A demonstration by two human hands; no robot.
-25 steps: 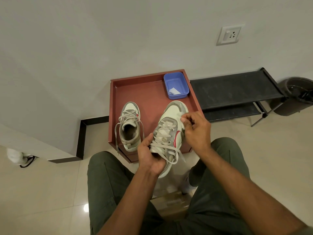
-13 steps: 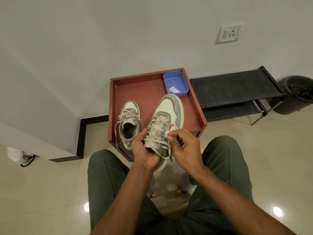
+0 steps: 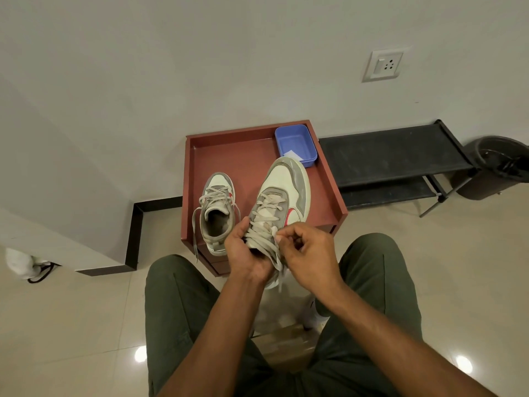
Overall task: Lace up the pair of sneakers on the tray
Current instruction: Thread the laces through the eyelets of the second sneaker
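**Right-Hand Sneaker Held at the Tray's Near Edge, Lace Pinched**

Head view. The person sat facing a red-brown tray [image 3: 226, 156] set against the wall. The left hand [image 3: 246, 253] gripped the heel end of the right-hand sneaker [image 3: 282, 202], fingers curled round its collar, thumb on the near side. That sneaker was lifted and tilted, toe pointing away over the tray and heel overhanging the near edge. The right hand [image 3: 307, 252] was curled, its thumb and forefinger pinching a lace [image 3: 273, 234] just beside the upper eyelets; loose lace ends hung below the heel. Whether the lace tip was inside an eyelet could not be told.

The second sneaker [image 3: 217, 213] stood flat on the tray's left part, apart from both hands, toe toward the wall, its lace ends trailing over the near rim.

A blue plastic tub [image 3: 294, 143] sat in the tray's far right corner with a white slip inside. A black shoe rack [image 3: 392, 156] stood right of the tray, a dark bin [image 3: 492, 170] beyond it, and a wall socket [image 3: 383, 65] above. The person wore green trousers [image 3: 177, 310].
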